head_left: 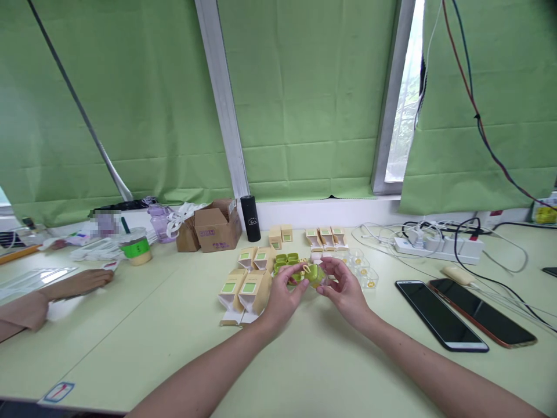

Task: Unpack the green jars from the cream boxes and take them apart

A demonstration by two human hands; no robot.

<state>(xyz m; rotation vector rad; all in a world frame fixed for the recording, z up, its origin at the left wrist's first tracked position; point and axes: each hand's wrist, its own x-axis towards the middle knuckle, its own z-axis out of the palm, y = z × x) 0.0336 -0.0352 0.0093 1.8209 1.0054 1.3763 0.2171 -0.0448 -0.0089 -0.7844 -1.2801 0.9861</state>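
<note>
Between my fingertips is a small green-topped container (314, 275) with a pale cord loop; its lower part looks clear. My left hand (285, 295) pinches it from the left, and my right hand (347, 290) grips the other side. Just behind them sit several green cups or caps (282, 259), partly hidden by my left hand. Beyond my right hand are several clear containers with yellow marks (369, 277). Open cardboard boxes with green labels (255, 290) stand close to my left hand.
More small boxes (325, 238) line the back, near a black cylinder (250, 218) and a brown carton (217, 226). Two phones (441, 315) and a power strip with cables (439, 249) occupy the right. At left, another person's hand (89, 281) rests near a cup (136, 247).
</note>
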